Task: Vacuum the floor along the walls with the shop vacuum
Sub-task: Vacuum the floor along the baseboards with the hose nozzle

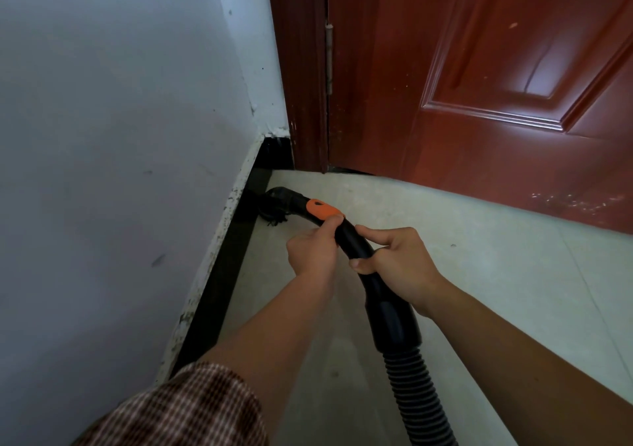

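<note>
A black vacuum wand (375,284) with an orange slider (322,209) runs from the lower middle up toward the corner. Its brush nozzle (275,207) sits on the pale floor (479,274) against the black baseboard (236,240), near the door frame. My left hand (313,250) grips the wand just below the orange slider, thumb on top. My right hand (399,265) grips the wand a little lower, fingers wrapped round it. A ribbed black hose (416,397) leaves the wand and runs off the bottom edge.
A white wall (120,137) with scuffs fills the left side. A red-brown door (496,85) and its frame (301,68) stand ahead and to the right, with a hinge (329,58) at the gap. Tiled floor extends to the right.
</note>
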